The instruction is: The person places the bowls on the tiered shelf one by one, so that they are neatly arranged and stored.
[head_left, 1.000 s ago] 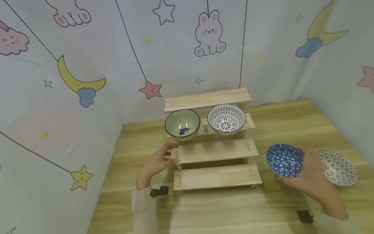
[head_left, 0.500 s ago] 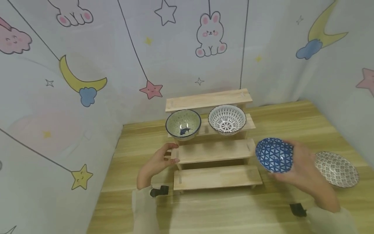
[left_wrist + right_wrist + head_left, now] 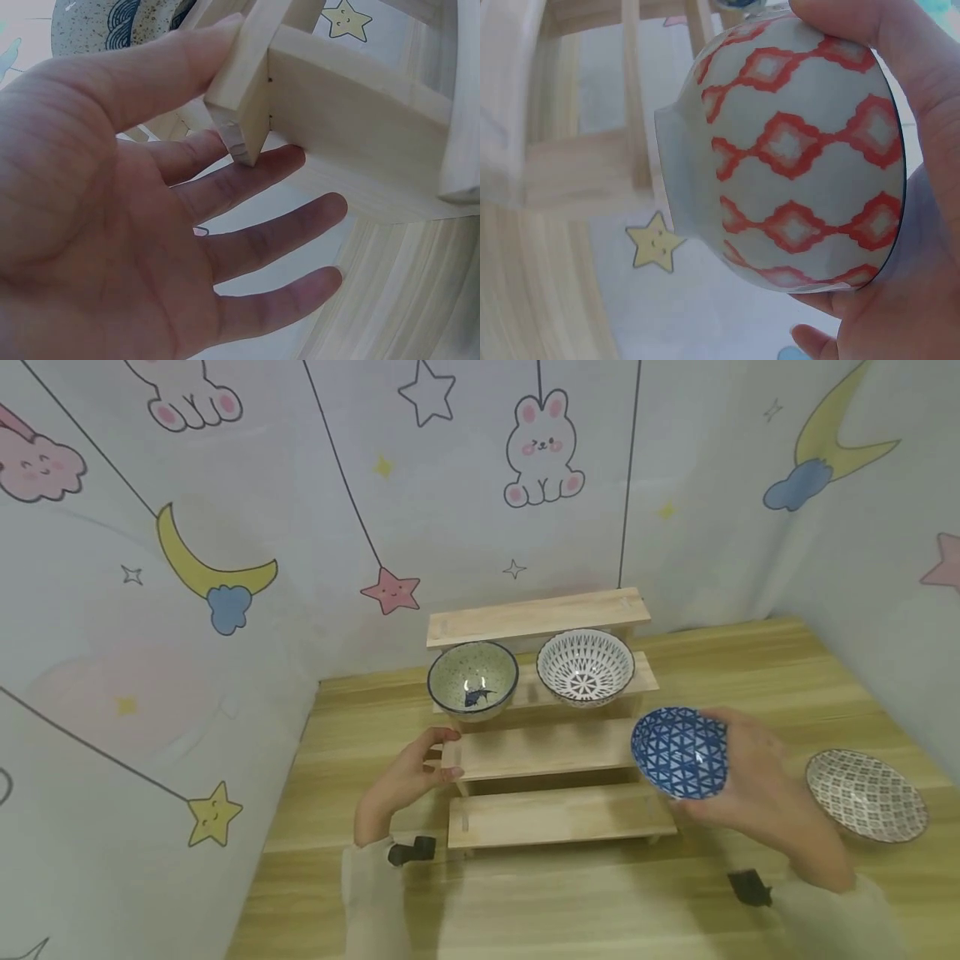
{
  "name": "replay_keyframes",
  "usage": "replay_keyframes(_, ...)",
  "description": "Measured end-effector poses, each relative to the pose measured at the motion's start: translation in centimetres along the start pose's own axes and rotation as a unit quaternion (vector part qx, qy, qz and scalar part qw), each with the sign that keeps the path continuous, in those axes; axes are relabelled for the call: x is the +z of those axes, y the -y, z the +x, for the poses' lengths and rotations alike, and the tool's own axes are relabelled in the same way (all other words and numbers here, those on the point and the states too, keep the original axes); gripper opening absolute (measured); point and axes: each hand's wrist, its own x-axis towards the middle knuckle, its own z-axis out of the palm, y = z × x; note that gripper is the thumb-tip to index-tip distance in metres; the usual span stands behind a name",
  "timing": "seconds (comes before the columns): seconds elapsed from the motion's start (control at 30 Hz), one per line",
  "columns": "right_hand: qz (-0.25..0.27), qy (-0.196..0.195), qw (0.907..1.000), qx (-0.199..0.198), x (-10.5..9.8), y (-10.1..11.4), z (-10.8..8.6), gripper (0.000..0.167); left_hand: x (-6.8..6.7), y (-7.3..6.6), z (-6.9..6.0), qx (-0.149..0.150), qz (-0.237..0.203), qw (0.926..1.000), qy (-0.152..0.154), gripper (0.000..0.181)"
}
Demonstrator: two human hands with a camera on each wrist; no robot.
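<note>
My right hand (image 3: 761, 785) grips a bowl (image 3: 678, 753) by its rim, tilted, just right of the wooden step rack (image 3: 562, 817). Blue triangles cover the inside of that bowl; in the right wrist view its outside (image 3: 787, 165) is white with red diamonds. With the thumb above and fingers beneath, my left hand (image 3: 405, 781) pinches the left end of the rack's second-lowest board (image 3: 247, 75). A green speckled bowl (image 3: 472, 672) with a blue fish inside and a white bowl (image 3: 585, 664) with dark marks stand side by side on a higher step.
On the table (image 3: 540, 902) to the right lies a patterned oval dish (image 3: 866, 793), near the right wall. White walls (image 3: 465, 518) with cartoon drawings close in the back and both sides. The rack's top board (image 3: 536, 614) is close to the back wall.
My right hand has carried the blue-patterned bowl leftward and slightly up, to the right end of the rack. My left hand has kept its hold on the board.
</note>
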Motion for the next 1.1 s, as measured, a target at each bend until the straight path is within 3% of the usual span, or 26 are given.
replay_keyframes(0.2,0.029,0.007,0.9992,-0.028,1.2,0.7,1.0,0.121,0.1,0.0,-0.1,-0.005,-0.002,1.0,0.003,0.056)
replay_keyframes(0.7,0.036,0.052,0.998,0.002,3.5,2.4,2.8,0.115,0.5,-0.2,-0.2,0.004,-0.004,1.0,0.003,0.055)
replay_keyframes(1.1,0.054,0.048,0.9974,0.005,4.6,3.2,3.7,0.116,0.0,-0.4,-0.1,0.007,0.003,1.0,0.0,0.054)
